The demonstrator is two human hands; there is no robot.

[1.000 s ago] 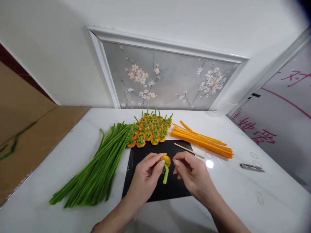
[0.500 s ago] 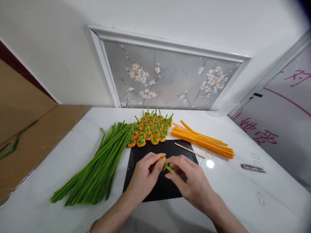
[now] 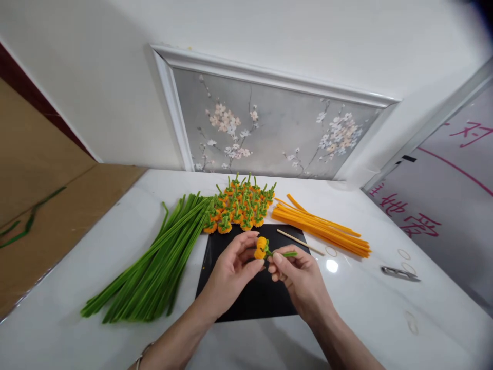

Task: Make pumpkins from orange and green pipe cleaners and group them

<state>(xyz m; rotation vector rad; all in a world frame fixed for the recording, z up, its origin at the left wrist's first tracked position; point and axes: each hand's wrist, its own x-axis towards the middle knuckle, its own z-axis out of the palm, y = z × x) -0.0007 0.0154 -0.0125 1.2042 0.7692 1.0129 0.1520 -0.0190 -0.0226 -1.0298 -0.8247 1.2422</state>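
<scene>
Pumpkin, its stem in right fingers, above black mat.

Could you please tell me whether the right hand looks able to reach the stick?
Probably yes: the stick lies uncovered just beyond the right hand, though its fingers are pinching the green stem.

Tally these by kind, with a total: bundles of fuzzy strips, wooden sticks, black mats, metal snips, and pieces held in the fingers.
Bundles: 2 (green bundle, orange bundle)
Wooden stick: 1
Black mat: 1
Metal snips: 1
Held orange-and-green piece: 1
Total: 6
</scene>
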